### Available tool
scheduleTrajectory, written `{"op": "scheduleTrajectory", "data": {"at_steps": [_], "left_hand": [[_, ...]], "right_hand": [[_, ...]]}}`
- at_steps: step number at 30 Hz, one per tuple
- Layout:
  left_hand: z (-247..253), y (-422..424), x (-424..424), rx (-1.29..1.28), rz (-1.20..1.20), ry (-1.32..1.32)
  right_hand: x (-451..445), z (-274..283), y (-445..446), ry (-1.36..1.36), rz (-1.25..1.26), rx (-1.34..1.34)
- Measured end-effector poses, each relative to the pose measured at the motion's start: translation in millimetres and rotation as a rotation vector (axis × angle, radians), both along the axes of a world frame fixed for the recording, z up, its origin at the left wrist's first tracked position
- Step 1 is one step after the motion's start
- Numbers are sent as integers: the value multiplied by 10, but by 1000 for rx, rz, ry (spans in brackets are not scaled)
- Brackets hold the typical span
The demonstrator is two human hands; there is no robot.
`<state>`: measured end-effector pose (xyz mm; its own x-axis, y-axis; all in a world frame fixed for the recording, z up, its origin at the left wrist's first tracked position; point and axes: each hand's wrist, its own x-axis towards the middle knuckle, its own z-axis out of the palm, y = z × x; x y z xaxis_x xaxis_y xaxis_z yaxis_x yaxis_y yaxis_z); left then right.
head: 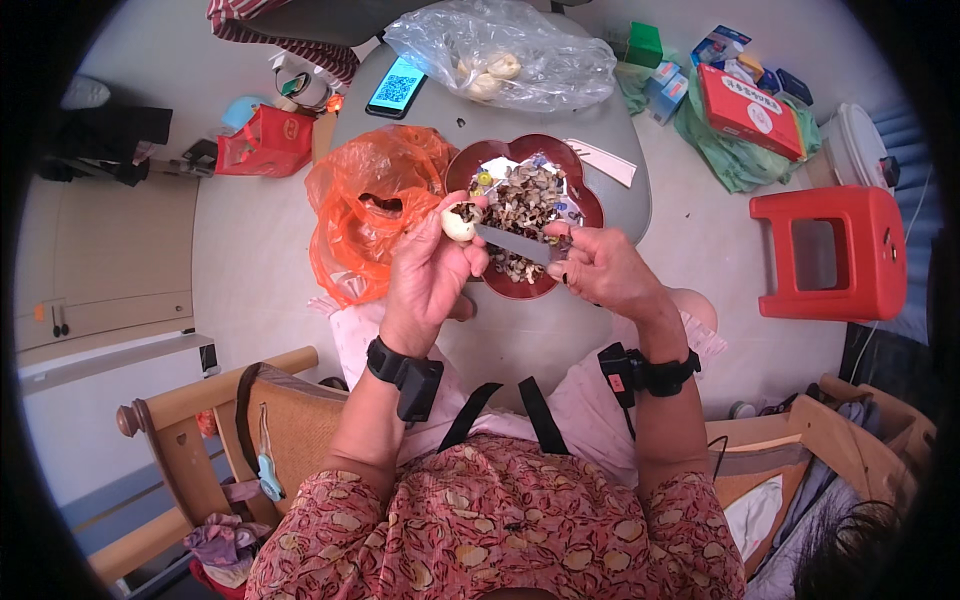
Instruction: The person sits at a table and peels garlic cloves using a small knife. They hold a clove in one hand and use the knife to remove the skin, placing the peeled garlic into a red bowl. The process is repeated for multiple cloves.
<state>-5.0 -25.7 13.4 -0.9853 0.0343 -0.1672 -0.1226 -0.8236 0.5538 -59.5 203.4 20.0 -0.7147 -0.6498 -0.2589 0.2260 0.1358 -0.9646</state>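
Observation:
My left hand [431, 259] holds a pale, round piece of peeled produce [459, 223] with a dark, rough patch on its top. In my right hand [611, 266] is a knife, its flat metal blade [517, 244] pointing left, with the tip at the right side of the piece. Below both hands sits a dark red, flower-shaped bowl [591, 196], holding many brown and whitish peelings [525, 196]. An orange plastic bag [349, 187] lies left of the bowl. Beyond the bowl, a clear plastic bag [559, 64] contains several pale pieces [499, 69].
On the grey table [435, 146] are a phone [396, 86] at the far left and a white strip [604, 161] beside the bowl. A red plastic stool [877, 251] stands at right. Boxes and bags lie on the floor behind; wooden chair parts [217, 386] flank me.

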Motion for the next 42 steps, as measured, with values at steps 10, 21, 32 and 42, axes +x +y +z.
{"op": "scheduleTrajectory", "data": {"at_steps": [10, 21, 32, 42], "left_hand": [[-25, 0, 22, -37, 22, -42], [-95, -15, 4, -74, 3, -41], [5, 32, -2, -232, 35, 65], [72, 30, -6, -322, 55, 56]], "right_hand": [[17, 44, -36, 78, 9, 69], [42, 63, -63, 78, -9, 109], [33, 53, -75, -51, 46, 27], [83, 39, -141, -23, -25, 14]]}}
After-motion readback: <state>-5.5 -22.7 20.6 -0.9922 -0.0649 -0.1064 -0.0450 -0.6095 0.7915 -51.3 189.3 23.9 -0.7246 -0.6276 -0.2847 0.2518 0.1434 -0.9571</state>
